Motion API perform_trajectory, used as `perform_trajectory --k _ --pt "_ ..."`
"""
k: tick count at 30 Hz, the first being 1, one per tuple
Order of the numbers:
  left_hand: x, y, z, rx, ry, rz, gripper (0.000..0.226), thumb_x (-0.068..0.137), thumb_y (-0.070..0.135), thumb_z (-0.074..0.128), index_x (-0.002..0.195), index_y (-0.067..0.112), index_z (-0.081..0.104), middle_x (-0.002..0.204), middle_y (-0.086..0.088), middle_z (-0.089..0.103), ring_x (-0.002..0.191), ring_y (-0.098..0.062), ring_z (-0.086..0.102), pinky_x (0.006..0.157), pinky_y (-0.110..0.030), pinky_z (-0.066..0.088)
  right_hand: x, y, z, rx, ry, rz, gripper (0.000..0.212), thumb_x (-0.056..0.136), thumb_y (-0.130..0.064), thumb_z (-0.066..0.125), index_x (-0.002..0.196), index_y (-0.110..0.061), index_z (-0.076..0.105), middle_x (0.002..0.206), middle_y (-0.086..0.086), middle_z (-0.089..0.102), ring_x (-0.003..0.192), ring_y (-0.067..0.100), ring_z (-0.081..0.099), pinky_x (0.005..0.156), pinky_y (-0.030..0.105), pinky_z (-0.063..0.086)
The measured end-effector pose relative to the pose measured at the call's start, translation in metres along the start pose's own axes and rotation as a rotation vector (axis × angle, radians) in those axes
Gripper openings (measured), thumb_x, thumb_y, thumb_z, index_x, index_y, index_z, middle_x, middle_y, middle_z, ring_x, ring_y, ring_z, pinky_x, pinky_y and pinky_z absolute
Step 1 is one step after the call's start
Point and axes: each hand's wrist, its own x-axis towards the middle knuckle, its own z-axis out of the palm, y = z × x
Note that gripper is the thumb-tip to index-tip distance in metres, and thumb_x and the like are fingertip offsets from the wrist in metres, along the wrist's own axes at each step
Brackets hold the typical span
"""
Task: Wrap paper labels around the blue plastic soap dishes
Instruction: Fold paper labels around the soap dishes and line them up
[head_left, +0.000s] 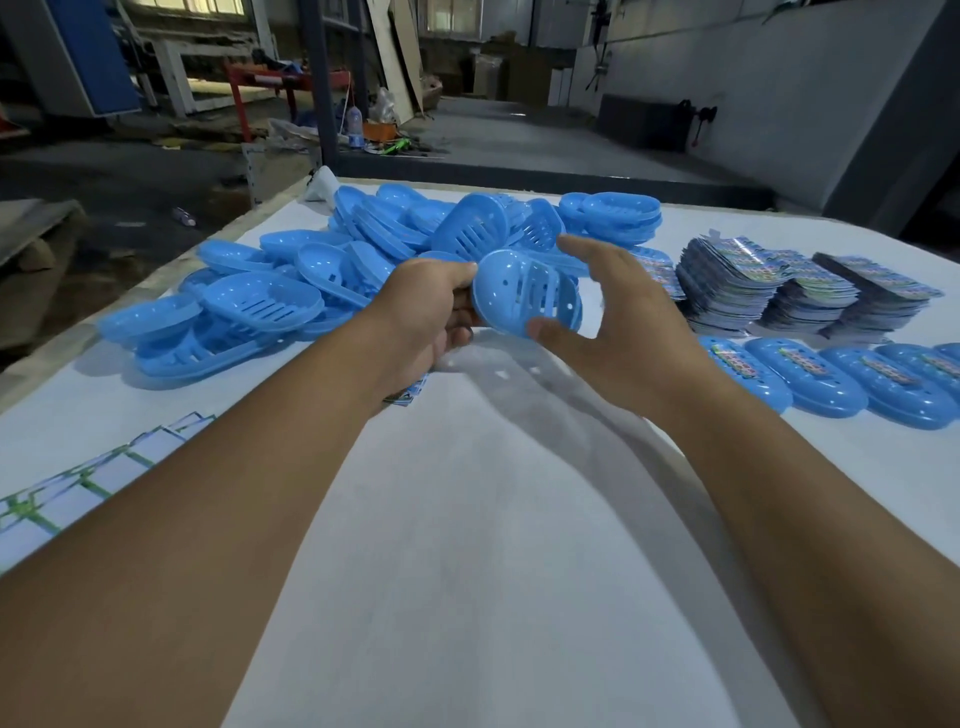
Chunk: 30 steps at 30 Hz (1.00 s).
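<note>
A blue plastic soap dish is held above the white table, tilted with its slotted inside facing me. My left hand grips its left end, and a printed paper label pokes out under that hand. My right hand holds the dish's right side, thumb on the lower rim and fingers curved over the top. A big heap of unlabelled blue soap dishes lies behind and to the left.
Stacks of printed paper labels stand at the right. A row of labelled soap dishes lies in front of them by the right edge. A printed sheet lies at the table's left edge. Workshop floor and clutter lie beyond the table.
</note>
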Motion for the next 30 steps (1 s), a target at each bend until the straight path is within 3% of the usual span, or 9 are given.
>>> perform_trajectory --k 4,9,12,14,17,20,24,26,30 --pt "-0.006 0.005 0.001 -0.066 -0.036 -0.110 0.019 0.101 0.014 0.042 0.105 0.011 0.061 0.079 -0.006 0.059 0.056 -0.010 0.044 0.055 -0.020 0.031 -0.002 -0.001 0.003 0.025 -0.076 -0.016 0.068 0.086 -0.045 0.076 0.146 -0.032 0.047 0.142 -0.010 0.055 0.126 0.011 0.051 0.105 0.028 0.041" --pt "-0.010 0.008 -0.001 -0.082 -0.071 -0.192 0.023 0.102 0.014 0.038 0.100 0.012 0.061 0.063 -0.001 0.062 0.046 -0.008 0.049 0.051 -0.018 0.034 -0.002 0.000 0.003 -0.010 -0.126 -0.023 0.070 0.084 -0.055 0.074 0.145 -0.031 0.049 0.139 -0.010 0.058 0.122 0.016 0.053 0.102 0.032 0.043" --pt "-0.008 0.007 -0.002 -0.043 -0.044 -0.203 0.023 0.102 0.015 0.040 0.100 0.011 0.063 0.071 -0.004 0.065 0.050 -0.010 0.053 0.046 -0.018 0.038 -0.002 0.001 0.004 -0.033 -0.174 -0.010 0.070 0.084 -0.058 0.071 0.144 -0.031 0.049 0.135 -0.008 0.060 0.122 0.022 0.053 0.103 0.042 0.045" --pt "-0.005 0.003 -0.005 0.197 0.057 -0.077 0.021 0.099 0.018 0.048 0.094 0.008 0.066 0.068 -0.006 0.068 0.055 -0.018 0.061 0.053 -0.022 0.047 -0.001 0.003 0.004 -0.051 -0.206 -0.005 0.069 0.084 -0.060 0.070 0.143 -0.031 0.050 0.133 -0.006 0.061 0.121 0.023 0.053 0.102 0.043 0.046" --pt "-0.002 -0.007 -0.013 0.882 0.239 0.268 0.033 0.094 0.031 0.055 0.080 0.005 0.070 0.071 -0.010 0.071 0.074 -0.030 0.066 0.071 -0.034 0.055 0.000 0.007 0.002 -0.108 -0.249 0.006 0.070 0.081 -0.063 0.070 0.142 -0.033 0.052 0.129 -0.005 0.062 0.120 0.022 0.053 0.096 0.036 0.046" --pt "-0.004 -0.006 -0.020 1.210 0.369 0.458 0.031 0.093 0.031 0.053 0.078 0.007 0.067 0.074 -0.010 0.067 0.076 -0.031 0.061 0.065 -0.033 0.046 -0.002 0.008 0.002 -0.140 -0.340 0.016 0.071 0.080 -0.066 0.069 0.142 -0.036 0.052 0.130 -0.006 0.063 0.122 0.021 0.053 0.098 0.035 0.046" --pt "-0.005 -0.002 -0.028 1.549 0.365 0.343 0.032 0.091 0.047 0.055 0.090 0.016 0.062 0.082 -0.006 0.060 0.079 -0.029 0.058 0.063 -0.034 0.044 -0.004 0.005 0.001 -0.161 -0.407 0.006 0.067 0.081 -0.066 0.067 0.141 -0.039 0.052 0.134 -0.009 0.061 0.124 0.022 0.052 0.103 0.039 0.046" --pt "-0.008 -0.003 -0.032 1.671 0.320 0.256 0.038 0.088 0.056 0.058 0.085 0.018 0.055 0.078 -0.003 0.054 0.077 -0.026 0.055 0.059 -0.033 0.038 -0.005 0.004 0.000 -0.164 -0.413 0.016 0.069 0.079 -0.070 0.065 0.140 -0.042 0.051 0.133 -0.011 0.060 0.123 0.020 0.051 0.102 0.039 0.046" --pt "-0.009 -0.005 -0.032 1.642 0.259 0.202 0.040 0.087 0.056 0.062 0.084 0.018 0.052 0.076 -0.003 0.053 0.078 -0.023 0.055 0.062 -0.034 0.038 -0.007 0.001 -0.001 -0.170 -0.441 0.042 0.080 0.070 -0.082 0.059 0.141 -0.045 0.047 0.132 -0.010 0.059 0.122 0.019 0.048 0.103 0.041 0.046"
